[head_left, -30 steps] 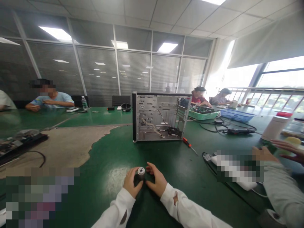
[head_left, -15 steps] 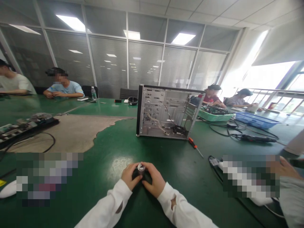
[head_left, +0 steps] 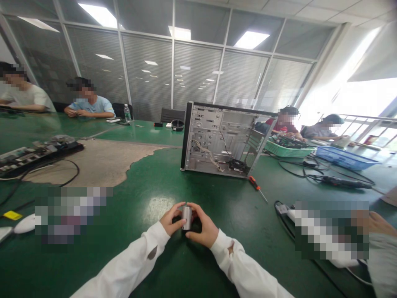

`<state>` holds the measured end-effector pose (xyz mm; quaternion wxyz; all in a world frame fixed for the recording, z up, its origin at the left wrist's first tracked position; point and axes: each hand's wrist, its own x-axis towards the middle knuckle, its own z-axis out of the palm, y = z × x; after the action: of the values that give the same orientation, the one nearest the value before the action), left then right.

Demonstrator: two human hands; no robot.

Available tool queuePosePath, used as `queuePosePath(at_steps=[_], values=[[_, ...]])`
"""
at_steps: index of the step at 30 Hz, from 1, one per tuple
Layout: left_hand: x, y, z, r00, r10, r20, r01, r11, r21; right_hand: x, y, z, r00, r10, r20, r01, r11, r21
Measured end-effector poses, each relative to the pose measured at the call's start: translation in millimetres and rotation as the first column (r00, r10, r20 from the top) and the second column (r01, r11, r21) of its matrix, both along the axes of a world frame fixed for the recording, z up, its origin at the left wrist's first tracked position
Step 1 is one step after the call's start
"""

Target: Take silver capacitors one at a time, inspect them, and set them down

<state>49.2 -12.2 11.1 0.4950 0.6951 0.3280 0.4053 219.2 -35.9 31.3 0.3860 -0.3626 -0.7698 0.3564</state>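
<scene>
Silvery metal cylinder (head_left: 187, 217) in left grip (head_left: 170, 221)

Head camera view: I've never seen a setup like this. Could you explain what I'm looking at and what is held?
There is no robot here, just a person's two bare hands, filmed by a camera worn on their head. The left hand holds a small metal cylinder; the right hand curves around its other side, though whether it grips is hard to tell. Farther back on the green table stands an open computer case, a screwdriver by its near right corner. Beyond, to the right, are a green basket and a blue basket. The hand at the right edge is another person's.
</scene>
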Motion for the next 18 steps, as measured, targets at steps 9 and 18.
queuePosePath(at_steps=[9, 18], values=[[-1.8, 0.5, 6.6, 0.987, 0.002, 0.159, 0.045, 0.956, -0.29, -1.0, 11.4, -10.9, 0.95, 0.123, -0.286, -0.192, 0.954, -0.228], [0.4, 1.0, 8.5, 0.994, -0.001, 0.112, 0.038, 0.945, -0.325, -5.5, 10.8, -1.8, 0.904, 0.066, -0.423, -0.27, 0.854, -0.444]])
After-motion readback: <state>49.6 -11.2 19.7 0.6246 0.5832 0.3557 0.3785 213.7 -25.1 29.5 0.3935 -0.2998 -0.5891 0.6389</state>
